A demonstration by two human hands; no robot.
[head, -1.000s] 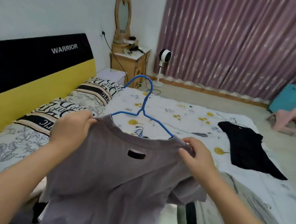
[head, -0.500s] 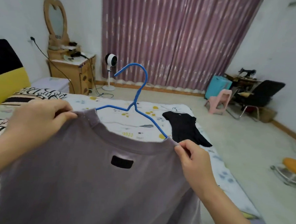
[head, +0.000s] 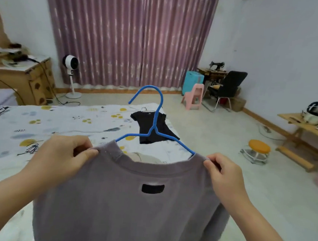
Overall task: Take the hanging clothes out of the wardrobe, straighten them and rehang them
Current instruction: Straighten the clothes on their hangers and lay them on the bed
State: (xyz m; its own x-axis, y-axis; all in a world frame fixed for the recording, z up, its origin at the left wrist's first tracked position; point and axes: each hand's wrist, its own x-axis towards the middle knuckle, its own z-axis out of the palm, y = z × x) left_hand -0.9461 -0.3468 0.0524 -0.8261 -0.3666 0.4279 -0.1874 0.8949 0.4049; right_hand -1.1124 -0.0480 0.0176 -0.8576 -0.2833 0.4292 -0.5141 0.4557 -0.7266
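Done: grey shirt sits on blue hanger at 6 o'clock | left hand, right hand: our fingers pinch its shoulders | left: rehang it; black shirt waits on bed at 12 o'clock

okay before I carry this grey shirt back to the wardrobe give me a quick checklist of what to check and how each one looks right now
1. Left hand grips the shirt at its shoulder: ok.
2. Right hand pinches the other shoulder: ok.
3. Hanger sits inside the neck, hook upright and free: ok.
4. Collar lies flat, back smooth: ok for what shows; the front and hem are hidden, cannot tell.
5. Right-side fabric hangs bunched below the arm: not ok, straighten it.
6. Black top lies on the bed, not yet rehung: not ok.
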